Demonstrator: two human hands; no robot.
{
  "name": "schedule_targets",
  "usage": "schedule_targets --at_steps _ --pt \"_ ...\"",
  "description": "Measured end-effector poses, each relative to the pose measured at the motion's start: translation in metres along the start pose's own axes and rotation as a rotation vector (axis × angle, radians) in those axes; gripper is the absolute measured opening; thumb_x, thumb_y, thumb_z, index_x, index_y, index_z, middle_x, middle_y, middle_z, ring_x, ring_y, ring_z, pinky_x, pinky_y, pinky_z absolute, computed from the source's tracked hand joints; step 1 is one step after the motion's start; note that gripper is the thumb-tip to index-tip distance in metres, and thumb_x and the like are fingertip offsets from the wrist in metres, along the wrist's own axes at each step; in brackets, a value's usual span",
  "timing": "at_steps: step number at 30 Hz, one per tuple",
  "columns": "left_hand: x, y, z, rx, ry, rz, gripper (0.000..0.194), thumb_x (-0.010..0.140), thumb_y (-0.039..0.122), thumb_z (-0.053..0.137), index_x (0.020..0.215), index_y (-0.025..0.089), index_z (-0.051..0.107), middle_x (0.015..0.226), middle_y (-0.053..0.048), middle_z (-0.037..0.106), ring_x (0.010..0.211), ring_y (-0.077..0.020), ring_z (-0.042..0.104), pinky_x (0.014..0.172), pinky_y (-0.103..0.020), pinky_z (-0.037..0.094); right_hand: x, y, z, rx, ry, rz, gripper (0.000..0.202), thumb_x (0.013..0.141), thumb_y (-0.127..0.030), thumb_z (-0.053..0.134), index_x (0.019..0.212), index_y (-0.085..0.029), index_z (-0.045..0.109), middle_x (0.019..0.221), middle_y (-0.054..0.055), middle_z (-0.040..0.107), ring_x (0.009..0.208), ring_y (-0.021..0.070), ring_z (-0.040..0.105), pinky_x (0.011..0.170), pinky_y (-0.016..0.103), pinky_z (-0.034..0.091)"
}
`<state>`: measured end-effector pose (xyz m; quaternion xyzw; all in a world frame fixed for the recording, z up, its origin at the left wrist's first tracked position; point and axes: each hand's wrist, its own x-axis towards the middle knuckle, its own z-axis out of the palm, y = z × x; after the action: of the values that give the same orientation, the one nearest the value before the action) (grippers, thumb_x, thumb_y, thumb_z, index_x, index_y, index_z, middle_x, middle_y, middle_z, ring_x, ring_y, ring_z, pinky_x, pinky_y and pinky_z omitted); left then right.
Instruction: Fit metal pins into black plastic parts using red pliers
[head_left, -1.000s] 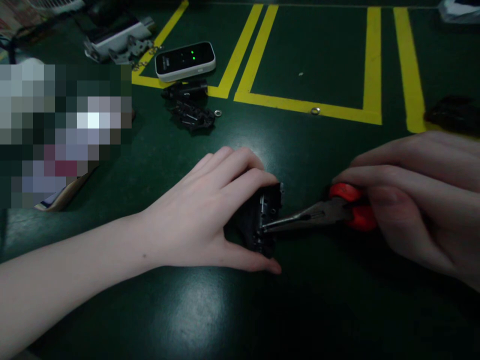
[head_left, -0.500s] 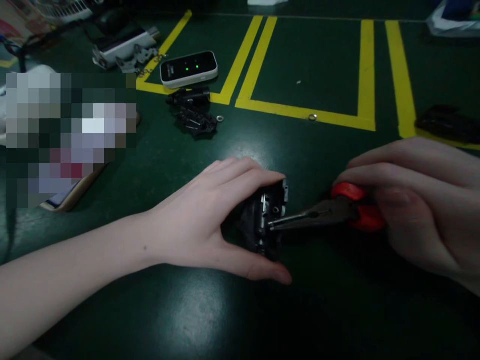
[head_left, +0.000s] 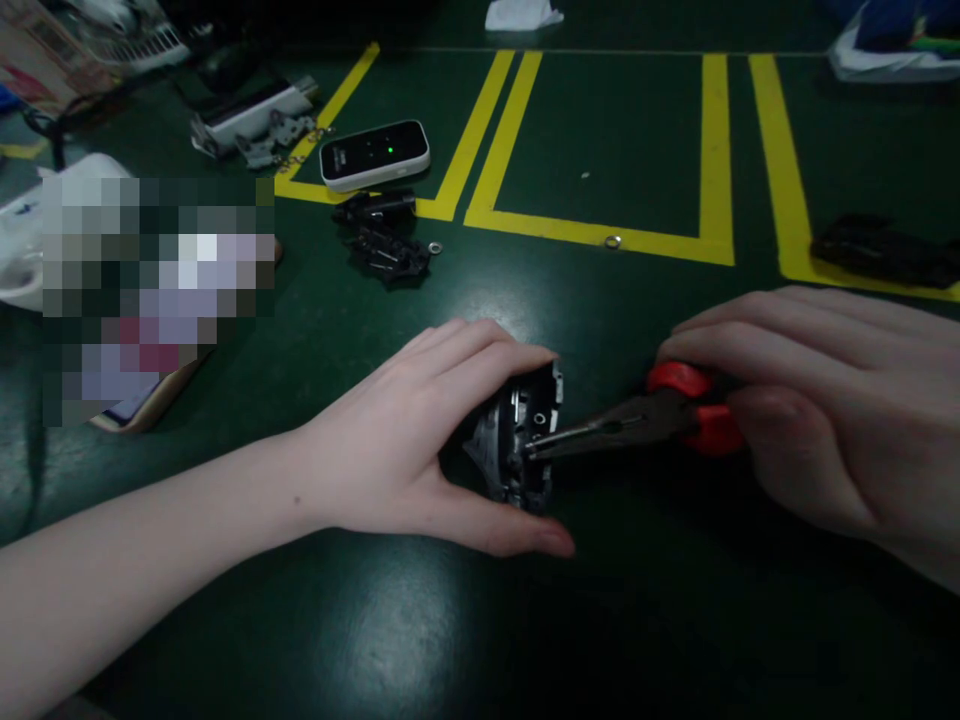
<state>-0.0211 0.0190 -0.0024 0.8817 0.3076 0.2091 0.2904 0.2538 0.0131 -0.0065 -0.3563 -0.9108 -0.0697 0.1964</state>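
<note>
Gripping a small black part [head_left: 519, 447] near the middle of the dark green bench [head_left: 615, 130]: left hand [head_left: 409, 440], fingers [head_left: 480, 345] curled over the top and thumb pressed along the underside, part tilted with its open face turned to the right. Closed around red-handled pliers [head_left: 637, 420]: right hand [head_left: 817, 410], fingers wrapped over the handles, nose of the pliers set against the open face of the part. Lay farther back: a heap of black parts [head_left: 386, 240] with a small metal ring [head_left: 434, 247] just beside it, a white-edged device [head_left: 374, 153] lit by one green light, a second ring [head_left: 613, 241] on the yellow tape lines [head_left: 525, 120], another black part [head_left: 877, 248] at far right.
</note>
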Motion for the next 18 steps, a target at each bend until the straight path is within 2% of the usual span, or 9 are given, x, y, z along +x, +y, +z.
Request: schedule_targets --at_steps 3,6,10,14,18 --pt "0.0006 -0.0002 -0.0013 -0.008 -0.008 0.006 0.074 0.077 0.063 0.072 0.124 0.009 0.057 0.111 -0.009 0.063 0.098 -0.0213 0.058 0.084 -0.032 0.046 0.0001 -0.0008 0.0003 0.016 0.006 0.025 0.033 0.105 -0.035 0.025 0.097 -0.020 0.053 0.093 0.007 0.061 0.082 0.0217 0.058 0.065 0.038 0.044" --pt "0.0008 -0.0014 -0.0017 -0.004 -0.024 0.002 0.075 0.079 0.065 0.068 0.126 0.007 0.057 0.111 -0.010 0.062 0.099 -0.0214 0.058 0.084 -0.032 0.046 -0.0004 0.0016 0.0018 0.078 -0.013 -0.005 0.041 0.104 -0.047 0.020 0.096 -0.021 0.050 0.088 0.007 0.059 0.077 0.0202 0.057 0.062 0.036 0.044" --pt "-0.0008 -0.0018 -0.0007 0.041 -0.007 -0.003 0.083 0.082 0.066 0.064 0.139 0.007 0.048 0.116 -0.010 0.060 0.102 -0.0223 0.057 0.085 -0.032 0.046 0.0011 0.0068 0.0042 0.083 -0.015 -0.066 0.053 0.100 -0.060 0.023 0.114 -0.017 0.052 0.091 0.009 0.061 0.078 0.0216 0.060 0.061 0.035 0.047" --pt "-0.0013 0.0004 -0.0010 0.101 0.008 -0.073 0.084 0.079 0.066 0.068 0.138 0.010 0.049 0.115 -0.010 0.061 0.103 -0.0238 0.057 0.087 -0.034 0.046 0.0034 0.0053 0.0051 0.004 0.012 -0.121 0.054 0.100 -0.056 0.032 0.124 -0.011 0.052 0.093 0.012 0.062 0.077 0.0235 0.062 0.060 0.035 0.049" --pt "0.0002 0.0021 -0.0023 0.093 0.027 -0.121 0.075 0.077 0.068 0.068 0.127 0.014 0.055 0.114 -0.010 0.063 0.101 -0.0250 0.059 0.086 -0.036 0.048 0.0012 0.0030 0.0045 0.004 0.007 -0.058 0.053 0.100 -0.054 0.034 0.128 -0.013 0.051 0.097 0.013 0.060 0.077 0.0232 0.061 0.059 0.035 0.049"
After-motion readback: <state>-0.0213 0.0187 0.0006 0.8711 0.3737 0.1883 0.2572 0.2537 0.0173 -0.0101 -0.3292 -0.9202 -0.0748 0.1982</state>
